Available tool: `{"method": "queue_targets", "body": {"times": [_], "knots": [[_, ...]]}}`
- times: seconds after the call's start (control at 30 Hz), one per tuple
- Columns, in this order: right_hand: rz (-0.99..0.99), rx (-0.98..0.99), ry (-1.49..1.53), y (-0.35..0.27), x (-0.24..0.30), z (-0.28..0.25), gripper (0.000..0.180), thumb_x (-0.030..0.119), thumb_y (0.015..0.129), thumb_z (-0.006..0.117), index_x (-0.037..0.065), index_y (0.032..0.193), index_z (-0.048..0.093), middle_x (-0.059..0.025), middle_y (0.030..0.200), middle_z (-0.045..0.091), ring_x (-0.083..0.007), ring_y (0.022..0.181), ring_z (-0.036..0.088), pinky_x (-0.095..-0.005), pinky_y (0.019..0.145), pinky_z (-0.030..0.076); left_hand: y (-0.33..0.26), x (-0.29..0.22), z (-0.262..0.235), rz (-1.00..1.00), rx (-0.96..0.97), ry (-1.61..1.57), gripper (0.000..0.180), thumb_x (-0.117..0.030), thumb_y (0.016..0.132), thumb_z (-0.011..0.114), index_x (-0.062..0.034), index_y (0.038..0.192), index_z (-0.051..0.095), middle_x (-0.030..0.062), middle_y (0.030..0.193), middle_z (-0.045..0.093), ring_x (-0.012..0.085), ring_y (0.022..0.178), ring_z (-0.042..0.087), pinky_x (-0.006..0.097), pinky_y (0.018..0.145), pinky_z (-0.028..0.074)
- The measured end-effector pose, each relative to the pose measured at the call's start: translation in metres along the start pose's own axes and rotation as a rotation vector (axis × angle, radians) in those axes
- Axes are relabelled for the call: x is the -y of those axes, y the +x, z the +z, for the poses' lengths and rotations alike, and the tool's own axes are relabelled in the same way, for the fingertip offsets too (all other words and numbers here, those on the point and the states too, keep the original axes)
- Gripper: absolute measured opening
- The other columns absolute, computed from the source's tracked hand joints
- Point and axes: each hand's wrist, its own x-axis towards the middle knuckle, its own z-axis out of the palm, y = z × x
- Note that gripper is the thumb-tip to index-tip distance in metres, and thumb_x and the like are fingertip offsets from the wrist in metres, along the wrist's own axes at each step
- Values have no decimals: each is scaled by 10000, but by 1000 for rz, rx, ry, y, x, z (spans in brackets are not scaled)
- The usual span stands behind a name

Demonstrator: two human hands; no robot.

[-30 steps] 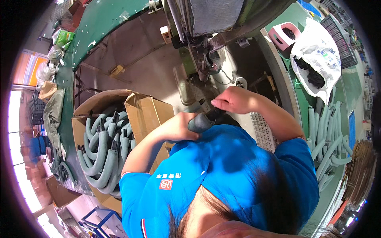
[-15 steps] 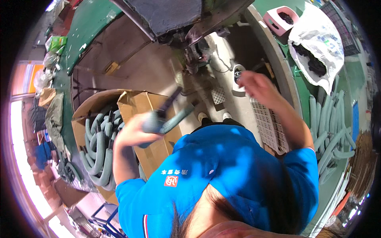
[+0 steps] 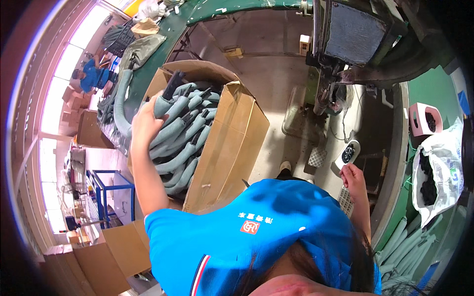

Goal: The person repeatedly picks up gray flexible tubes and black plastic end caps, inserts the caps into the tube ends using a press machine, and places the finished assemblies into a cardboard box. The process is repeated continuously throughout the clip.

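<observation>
My left hand [image 3: 146, 122] is closed around a grey-green padded curved tube [image 3: 164, 107] with a black end, at the upper left of an open cardboard box [image 3: 229, 140]. Several similar padded tubes [image 3: 178, 157] lie piled in the box, their black ends pointing up and to the right. Over on the right, my right hand [image 3: 351, 177] has its fingers curled in. Whatever they may hold is hidden. Just above it stands a small white dish [image 3: 340, 162] with black parts inside.
A machine [image 3: 353, 39] with a grey block stands ahead. On the green table at right are a pink container [image 3: 418, 121], a white sack [image 3: 444, 185] of black pieces, and more tubes [image 3: 407, 251]. A blue metal frame [image 3: 118, 190] stands at left; another person [image 3: 93, 76] sits far left.
My left hand has carried the padded tube left to the pile in the box. My right hand has come down a little and its fingers have curled. The view has turned toward the left.
</observation>
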Motion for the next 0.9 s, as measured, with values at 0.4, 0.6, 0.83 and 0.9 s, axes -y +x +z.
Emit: {"method": "queue_targets", "body": {"times": [0.4, 0.6, 0.83, 0.9], "knots": [[50, -303, -249, -64, -59, -68, 244, 243, 906, 538, 44, 764, 545, 27, 575, 433, -74, 539, 397, -261, 494, 336, 17, 57, 169, -271, -68, 558, 811, -307, 695, 710, -171, 1384, 304, 105, 1322, 410, 286, 1254, 355, 576, 981, 306], [-99, -563, -527, -130, -65, -98, 274, 317, 858, 583, 44, 874, 581, -163, 789, 568, -288, 786, 558, -398, 721, 451, -33, -91, 275, 596, 277, -303, 821, -149, 723, 694, -29, 1408, 257, 195, 1378, 365, 366, 1211, 375, 453, 1046, 270], [853, -1501, -1090, -312, -126, -164, 438, 292, 741, 701, 17, 1026, 515, -154, 1071, 521, -322, 1000, 511, -458, 813, 455, -35, -204, 296, 678, 1044, -139, 643, -154, 723, 709, -73, 1299, 436, 174, 1194, 528, 327, 1113, 486, 429, 951, 393], [1052, -1477, -931, -345, -140, -159, 503, 301, 726, 713, 5, 1063, 486, -172, 1104, 522, -335, 1039, 522, -455, 834, 456, -24, -222, 292, 776, 959, -38, 573, -156, 730, 700, -59, 1248, 475, 172, 1131, 563, 317, 1052, 526, 421, 903, 423]]}}
